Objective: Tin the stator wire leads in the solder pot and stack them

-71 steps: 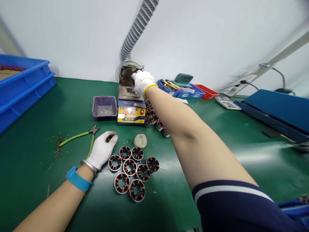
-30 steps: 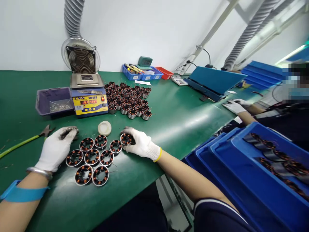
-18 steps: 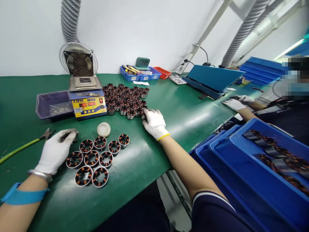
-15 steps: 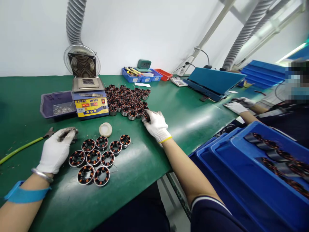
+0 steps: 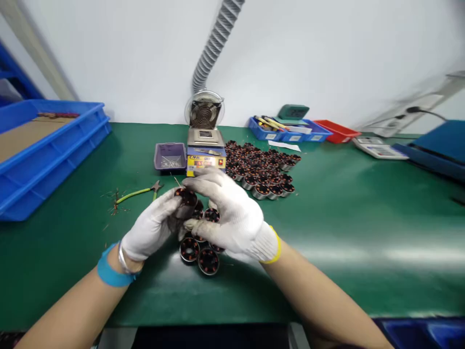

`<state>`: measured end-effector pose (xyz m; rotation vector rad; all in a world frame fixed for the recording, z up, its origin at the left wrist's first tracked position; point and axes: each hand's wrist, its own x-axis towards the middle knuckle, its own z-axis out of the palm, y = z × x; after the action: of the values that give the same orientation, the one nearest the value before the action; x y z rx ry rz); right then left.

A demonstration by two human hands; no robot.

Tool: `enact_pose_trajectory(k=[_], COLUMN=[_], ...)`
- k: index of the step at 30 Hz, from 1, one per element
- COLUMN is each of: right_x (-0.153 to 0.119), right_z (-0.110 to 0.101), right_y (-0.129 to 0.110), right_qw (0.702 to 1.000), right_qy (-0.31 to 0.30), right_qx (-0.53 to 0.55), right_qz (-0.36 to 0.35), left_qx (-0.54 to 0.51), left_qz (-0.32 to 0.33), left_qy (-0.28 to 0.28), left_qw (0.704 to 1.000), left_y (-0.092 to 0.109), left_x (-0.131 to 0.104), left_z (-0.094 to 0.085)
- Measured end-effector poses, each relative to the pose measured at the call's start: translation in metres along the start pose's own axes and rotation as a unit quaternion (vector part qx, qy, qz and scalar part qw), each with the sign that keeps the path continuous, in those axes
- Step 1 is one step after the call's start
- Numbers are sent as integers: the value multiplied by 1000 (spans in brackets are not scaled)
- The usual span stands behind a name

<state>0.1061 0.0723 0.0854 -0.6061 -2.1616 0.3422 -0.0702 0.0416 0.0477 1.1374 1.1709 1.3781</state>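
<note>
Both hands wear white gloves. My left hand (image 5: 154,224) is closed round a round metal ring with copper windings (image 5: 186,201), raised above the table. My right hand (image 5: 232,213) is beside it, fingers spread and curved over the ring, thumb near its lower side; nothing else shows in it. Beneath the hands stand several more wound rings (image 5: 208,261), partly hidden by the right hand. A large cluster of similar rings (image 5: 261,167) stands behind my right hand. Green-handled cutters (image 5: 134,194) lie to the left, among wire scraps.
A soldering station (image 5: 206,155) with a fan stands at the back, beside a purple tray (image 5: 170,157). Blue bins (image 5: 305,135) and a red bin (image 5: 336,131) are along the wall. Stacked blue crates (image 5: 72,150) are at left; a white scale-like device (image 5: 379,148) is at right.
The view has swung left. My right hand has come from the large cluster to my left hand, which now holds a ring up. The co-worker is out of view.
</note>
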Motion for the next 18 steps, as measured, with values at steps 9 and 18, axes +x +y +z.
enact_pose_trajectory(k=[9,18], right_x=[12,5], right_z=[22,24], right_y=[20,24], right_qw=[984,986], right_qy=[70,99], right_qx=[-156,-134], right_qz=[-48,21], left_qx=[-147,-142], left_qz=[12,15], left_qy=[-7,38], left_qw=[989,989], left_y=[-19,-19], left_x=[10,9], left_z=[5,9])
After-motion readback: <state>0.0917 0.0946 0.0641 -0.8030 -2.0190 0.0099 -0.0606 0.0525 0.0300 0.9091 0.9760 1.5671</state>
